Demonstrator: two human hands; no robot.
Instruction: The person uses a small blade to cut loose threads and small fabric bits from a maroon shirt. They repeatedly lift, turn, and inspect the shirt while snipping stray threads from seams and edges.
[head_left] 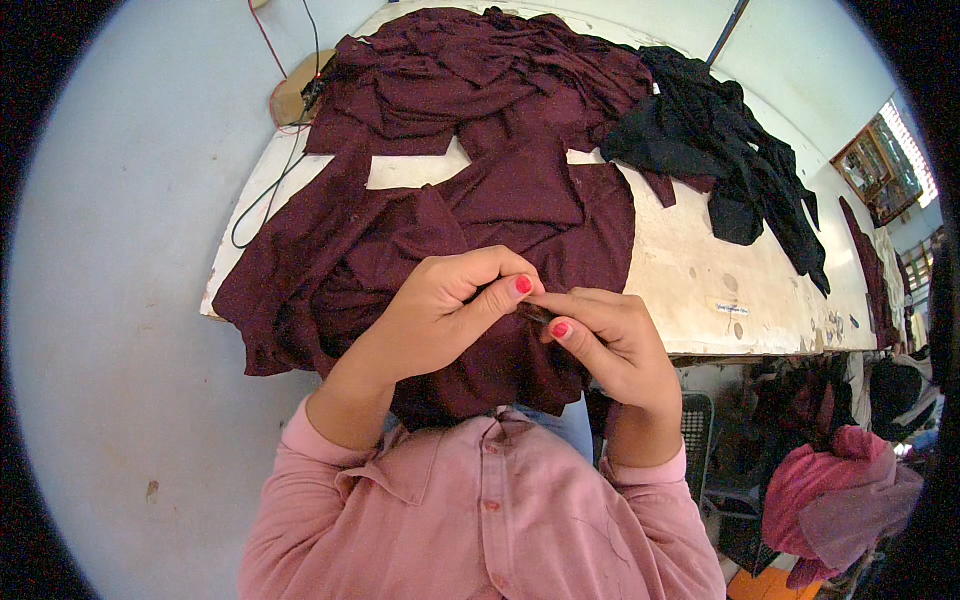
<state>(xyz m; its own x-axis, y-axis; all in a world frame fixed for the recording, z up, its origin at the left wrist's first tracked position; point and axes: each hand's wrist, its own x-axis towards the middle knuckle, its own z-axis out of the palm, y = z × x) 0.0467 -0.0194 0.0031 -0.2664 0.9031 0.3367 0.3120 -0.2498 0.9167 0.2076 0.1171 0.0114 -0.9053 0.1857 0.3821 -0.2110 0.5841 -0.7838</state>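
Maroon cloth covers the counter mid-frame, where left hand and right hand, fingers pinched nearly closed, grip a small dark piece (too small to identify).

Indoor light was moderate and diffuse, shadows soft. Slatted window at far right blew out near white. Black cloth lost fold detail; maroon fabric looked grainy. Left hand and right hand fairly sharp. Fisheye bent the table edges; corners went black.
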